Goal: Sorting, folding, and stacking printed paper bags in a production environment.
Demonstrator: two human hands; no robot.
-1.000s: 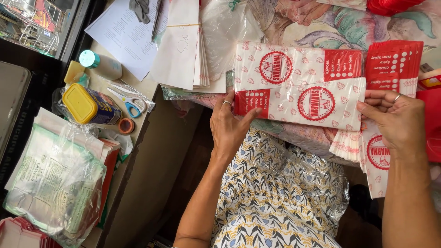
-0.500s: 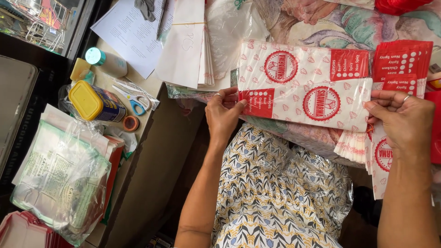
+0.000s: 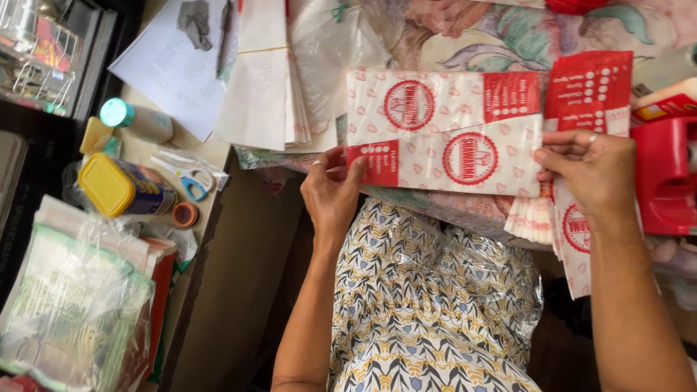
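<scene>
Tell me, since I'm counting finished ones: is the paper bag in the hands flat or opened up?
Flat. The bag lies spread, stretched between the left hand and right hand, no mouth gaping.

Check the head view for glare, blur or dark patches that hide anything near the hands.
Head view: even, soft light and sharp focus on the paper bag held between the left hand and right hand; mild sheen on the clear plastic over the lap; deep shadow along the left edge and bottom right hides detail.
</scene>
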